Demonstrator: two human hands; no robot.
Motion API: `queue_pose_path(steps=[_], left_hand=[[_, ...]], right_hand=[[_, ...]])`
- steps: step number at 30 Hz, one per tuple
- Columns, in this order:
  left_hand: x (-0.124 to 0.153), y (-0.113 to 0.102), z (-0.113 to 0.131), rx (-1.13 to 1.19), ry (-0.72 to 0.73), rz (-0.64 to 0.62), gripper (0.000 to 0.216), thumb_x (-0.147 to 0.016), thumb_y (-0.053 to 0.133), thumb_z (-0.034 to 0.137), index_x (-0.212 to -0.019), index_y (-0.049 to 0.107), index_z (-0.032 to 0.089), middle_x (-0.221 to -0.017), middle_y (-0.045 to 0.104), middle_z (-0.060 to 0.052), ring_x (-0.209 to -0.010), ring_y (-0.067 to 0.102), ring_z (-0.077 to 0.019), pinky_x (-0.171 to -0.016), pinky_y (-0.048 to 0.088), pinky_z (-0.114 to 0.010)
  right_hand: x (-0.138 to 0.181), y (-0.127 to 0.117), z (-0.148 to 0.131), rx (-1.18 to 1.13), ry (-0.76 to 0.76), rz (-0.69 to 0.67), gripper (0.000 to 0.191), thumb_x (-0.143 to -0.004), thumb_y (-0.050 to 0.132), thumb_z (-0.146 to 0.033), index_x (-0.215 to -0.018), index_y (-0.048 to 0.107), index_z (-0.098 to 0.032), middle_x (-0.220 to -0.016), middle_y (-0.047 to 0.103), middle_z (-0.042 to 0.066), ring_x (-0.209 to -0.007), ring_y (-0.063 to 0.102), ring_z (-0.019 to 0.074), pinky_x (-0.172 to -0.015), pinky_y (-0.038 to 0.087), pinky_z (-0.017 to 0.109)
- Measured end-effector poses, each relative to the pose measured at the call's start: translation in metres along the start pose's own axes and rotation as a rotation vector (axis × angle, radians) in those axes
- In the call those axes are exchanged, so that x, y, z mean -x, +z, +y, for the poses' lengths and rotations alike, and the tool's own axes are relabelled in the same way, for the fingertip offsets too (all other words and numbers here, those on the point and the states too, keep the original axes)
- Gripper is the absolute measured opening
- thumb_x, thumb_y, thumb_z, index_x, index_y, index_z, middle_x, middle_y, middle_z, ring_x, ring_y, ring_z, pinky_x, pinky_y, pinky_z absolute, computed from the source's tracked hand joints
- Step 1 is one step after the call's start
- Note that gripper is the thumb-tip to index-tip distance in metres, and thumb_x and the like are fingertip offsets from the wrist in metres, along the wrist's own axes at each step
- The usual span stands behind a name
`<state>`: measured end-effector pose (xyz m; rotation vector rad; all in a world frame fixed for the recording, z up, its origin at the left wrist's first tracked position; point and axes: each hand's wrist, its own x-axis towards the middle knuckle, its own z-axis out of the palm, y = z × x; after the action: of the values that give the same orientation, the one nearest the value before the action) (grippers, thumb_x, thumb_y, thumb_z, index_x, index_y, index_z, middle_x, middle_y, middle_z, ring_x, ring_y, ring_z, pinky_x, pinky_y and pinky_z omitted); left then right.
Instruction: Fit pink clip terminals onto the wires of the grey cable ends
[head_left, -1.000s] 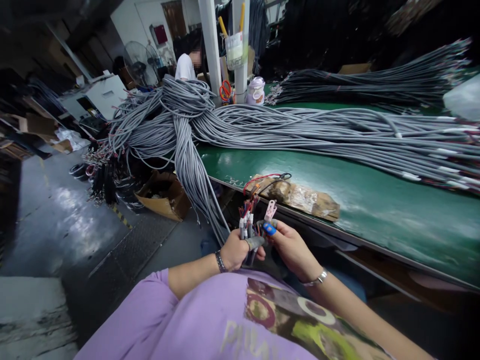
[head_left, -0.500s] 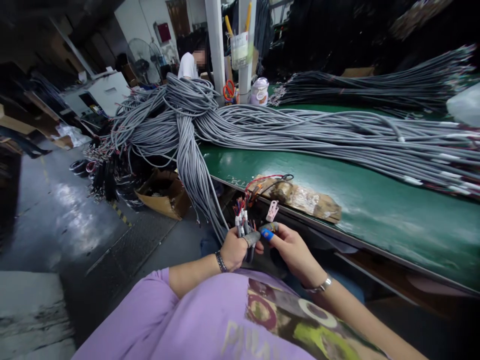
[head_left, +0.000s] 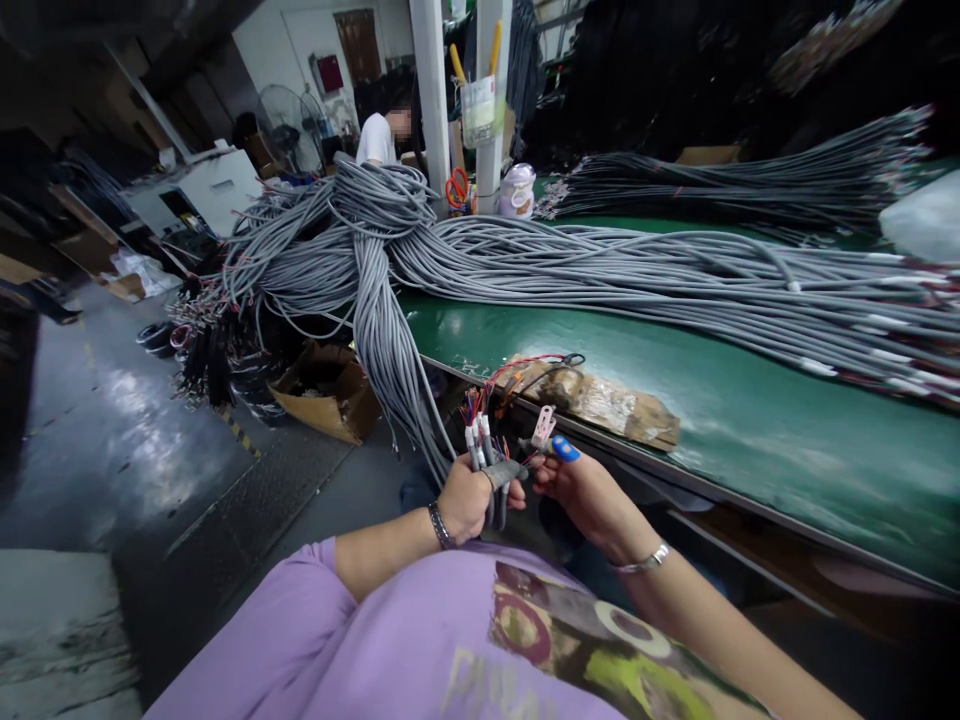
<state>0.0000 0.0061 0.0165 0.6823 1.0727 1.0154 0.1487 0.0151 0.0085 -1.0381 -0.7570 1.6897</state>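
Gathered in my left hand (head_left: 466, 500) is a small bunch of grey cables (head_left: 484, 452), their ends pointing up. White bands wrap the cables near the tips, and thin coloured wires (head_left: 474, 405) fan out above. A grey cover sits on my left thumb, which presses across the bunch. Just to the right, my right hand (head_left: 585, 490) has its fingers curled inward, with blue tape on the thumb. Thin wires run between the two hands close to the right fingertips; what these pinch is too small to make out. Behind them stands a pink clip (head_left: 543, 427) at the bench edge.
Long grey cables (head_left: 600, 265) lie along the green bench (head_left: 750, 390), and a thick bundle hangs off its left end. A taped wooden board (head_left: 622, 408) lies at the front edge. A cardboard box (head_left: 330, 400) is on the floor. Another person (head_left: 376, 138) is behind.
My right hand has moved slightly right, away from my left thumb, and its blue-taped thumb has tilted upward. The left hand keeps its hold on the cables.
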Motion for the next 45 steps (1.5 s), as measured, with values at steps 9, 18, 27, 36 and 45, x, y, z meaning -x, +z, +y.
queue_pose_path(steps=[9,18,27,36,45], left_hand=[[0.001,0.006,-0.004,-0.046,0.014,-0.028,0.049,-0.051,0.080,0.054,-0.064,0.058,0.012,-0.047,0.056,-0.001,-0.040,0.052,-0.0114,-0.047,0.047,-0.027],[0.000,0.002,0.004,0.010,-0.003,0.014,0.045,-0.051,0.081,0.049,-0.064,0.061,0.011,-0.048,0.058,-0.002,-0.041,0.052,-0.0112,-0.047,0.046,-0.026],[0.000,0.012,0.014,-0.002,-0.076,-0.133,0.043,-0.055,0.081,0.047,-0.067,0.064,0.010,-0.048,0.059,-0.003,-0.042,0.053,-0.0111,-0.051,0.049,-0.028],[-0.008,0.017,0.012,0.007,-0.084,-0.119,0.043,-0.055,0.080,0.048,-0.066,0.063,0.010,-0.047,0.057,-0.002,-0.041,0.052,-0.0111,-0.051,0.049,-0.028],[-0.010,0.016,0.005,-0.012,-0.084,-0.101,0.045,-0.053,0.080,0.049,-0.065,0.062,0.010,-0.048,0.057,-0.003,-0.041,0.053,-0.0116,-0.049,0.049,-0.028]], right_hand=[[0.004,0.013,0.002,0.260,-0.179,0.056,0.034,-0.063,0.079,-0.047,-0.066,0.061,-0.018,-0.056,0.055,-0.002,-0.052,0.043,0.0107,-0.052,0.035,0.026],[0.001,-0.005,0.004,0.075,-0.096,-0.005,0.039,-0.065,0.074,-0.057,-0.074,0.066,-0.019,-0.070,0.061,0.002,-0.063,0.053,0.0146,-0.062,0.047,0.028],[-0.019,-0.002,-0.004,0.097,-0.134,0.014,0.045,-0.070,0.066,-0.064,-0.069,0.062,-0.019,-0.061,0.056,0.000,-0.054,0.046,0.0135,-0.052,0.040,0.026],[-0.033,0.005,-0.005,-0.100,-0.087,-0.012,0.050,-0.067,0.063,-0.070,-0.070,0.065,-0.021,-0.062,0.061,0.002,-0.057,0.052,0.0168,-0.055,0.043,0.030],[-0.037,0.010,-0.002,-0.242,-0.053,0.045,0.045,-0.063,0.071,-0.066,-0.069,0.065,-0.021,-0.067,0.065,0.003,-0.058,0.056,0.0176,-0.059,0.045,0.032]])
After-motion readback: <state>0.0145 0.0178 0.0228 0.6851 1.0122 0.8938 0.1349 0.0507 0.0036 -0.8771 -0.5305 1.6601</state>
